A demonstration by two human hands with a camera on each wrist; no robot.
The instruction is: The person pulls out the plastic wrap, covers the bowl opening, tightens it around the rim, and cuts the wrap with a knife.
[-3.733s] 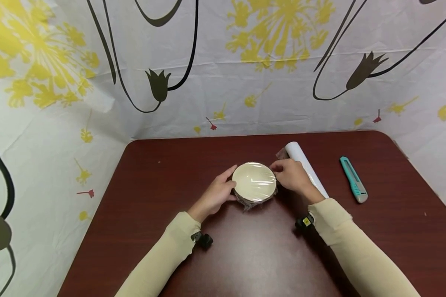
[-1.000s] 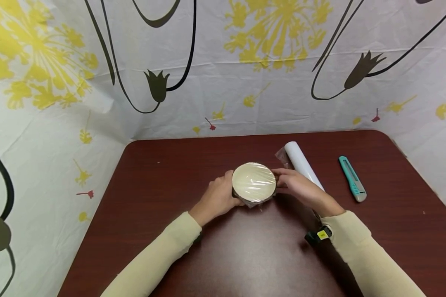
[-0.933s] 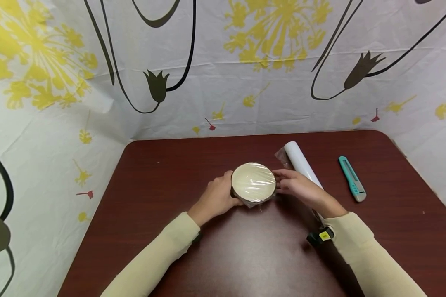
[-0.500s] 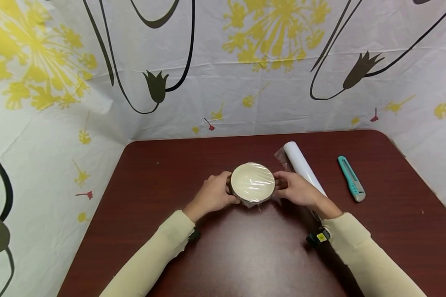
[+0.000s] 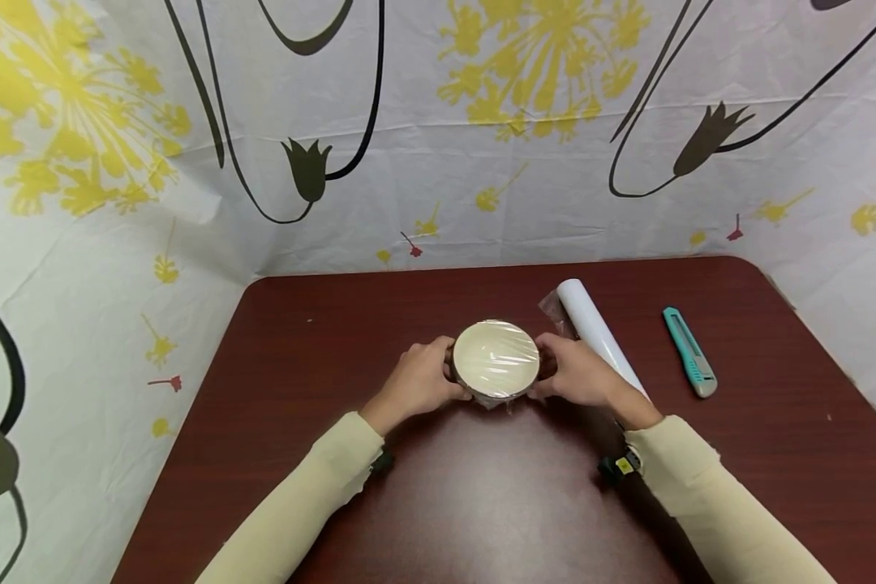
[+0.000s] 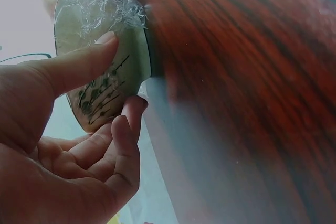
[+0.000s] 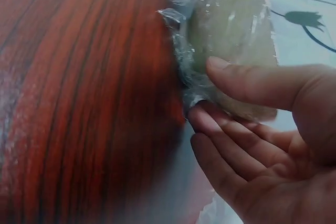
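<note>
A cream bowl stands upright on the table in the head view, clear plastic wrap stretched over its top. Crumpled wrap bunches around its lower side, and dark plant-like marks show on its wall in the left wrist view. My left hand holds the bowl's left side, thumb on the near wall and fingers bent around behind. On the opposite side my right hand grips it likewise; the right wrist view shows that thumb pressed on the wrapped wall and the fingertips by the base.
Just behind my right hand lies a white roll of plastic wrap, a loose clear end at its far tip. A teal utility knife lies farther right on the dark red table. A patterned cloth hangs behind.
My right hand has moved from the bowl's far right rim down to its side, its thumb now toward the near wall. My left hand has shifted its hold. The bowl has hardly moved.
</note>
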